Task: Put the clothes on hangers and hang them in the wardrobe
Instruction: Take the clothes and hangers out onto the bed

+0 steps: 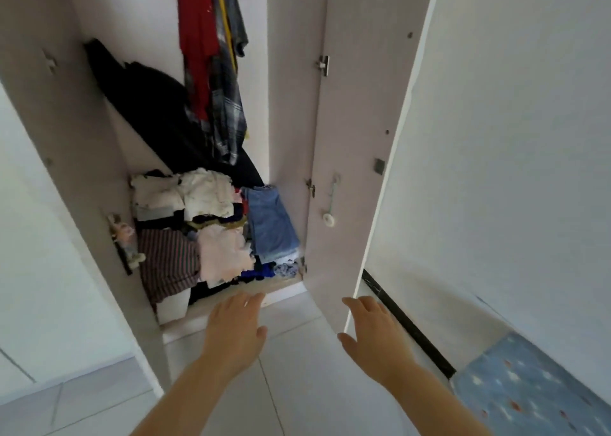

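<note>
Two empty hands, left hand (236, 323) and right hand (370, 328), fingers relaxed, reach toward the open wardrobe (291, 105), likely to take folded clothes (211, 230) for hanging.

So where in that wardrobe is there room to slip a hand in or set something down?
The gap between the hanging clothes and the wardrobe's right wall is free, as is the shelf's front strip by the left hand. The folded piles crowd the rest.
</note>
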Demonstrator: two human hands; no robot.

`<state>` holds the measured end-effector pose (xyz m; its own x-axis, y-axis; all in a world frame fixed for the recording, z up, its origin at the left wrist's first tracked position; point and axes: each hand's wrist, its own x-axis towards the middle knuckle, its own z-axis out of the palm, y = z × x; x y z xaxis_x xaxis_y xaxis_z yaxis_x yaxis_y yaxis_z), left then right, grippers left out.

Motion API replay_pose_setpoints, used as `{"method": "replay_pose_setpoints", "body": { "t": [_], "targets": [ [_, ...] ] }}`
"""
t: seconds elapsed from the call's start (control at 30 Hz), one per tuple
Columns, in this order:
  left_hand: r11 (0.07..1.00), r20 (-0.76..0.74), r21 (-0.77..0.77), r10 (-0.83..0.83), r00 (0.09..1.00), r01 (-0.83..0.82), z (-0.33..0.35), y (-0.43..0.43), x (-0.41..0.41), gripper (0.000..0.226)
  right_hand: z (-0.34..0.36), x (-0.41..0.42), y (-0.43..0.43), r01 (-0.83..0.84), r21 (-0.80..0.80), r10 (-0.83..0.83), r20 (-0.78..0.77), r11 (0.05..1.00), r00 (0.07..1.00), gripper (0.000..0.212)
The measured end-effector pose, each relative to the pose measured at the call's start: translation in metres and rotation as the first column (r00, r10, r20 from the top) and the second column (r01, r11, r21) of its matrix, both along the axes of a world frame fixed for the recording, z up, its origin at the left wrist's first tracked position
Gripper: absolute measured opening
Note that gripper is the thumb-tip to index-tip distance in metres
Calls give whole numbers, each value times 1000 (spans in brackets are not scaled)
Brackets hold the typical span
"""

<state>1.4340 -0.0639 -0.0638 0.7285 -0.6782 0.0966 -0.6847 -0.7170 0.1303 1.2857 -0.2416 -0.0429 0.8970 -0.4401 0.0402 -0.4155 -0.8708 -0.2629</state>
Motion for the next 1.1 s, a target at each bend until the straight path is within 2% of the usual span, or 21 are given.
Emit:
{"method": "replay_pose_setpoints", "body": {
  "t": [0.17,0.43,0.63,0.83,1.0,1.1],
  "targets": [
    [990,50,-64,133,990,-129,29,-22,45,55,24,78,-44,-172,-80,175,36,982,984,57],
    [955,97,-177,258,961,-238,70,-49,145,56,63,218,-82,-322,-170,342,102,931,934,55],
    [925,142,-310,272,952,-218,104,-65,259,56,103,343,-98,-369,-270,415,137,889,900,56],
    [870,158,-450,298,941,-200,152,-76,371,56,173,456,-102,-366,-346,460,246,864,853,56],
    [824,193,-546,299,935,-151,201,-93,448,56,239,540,-103,-359,-478,545,340,802,766,54],
    [801,263,-589,314,912,-106,232,-108,490,56,278,592,-102,-355,-564,618,386,745,684,53]
  ]
}}
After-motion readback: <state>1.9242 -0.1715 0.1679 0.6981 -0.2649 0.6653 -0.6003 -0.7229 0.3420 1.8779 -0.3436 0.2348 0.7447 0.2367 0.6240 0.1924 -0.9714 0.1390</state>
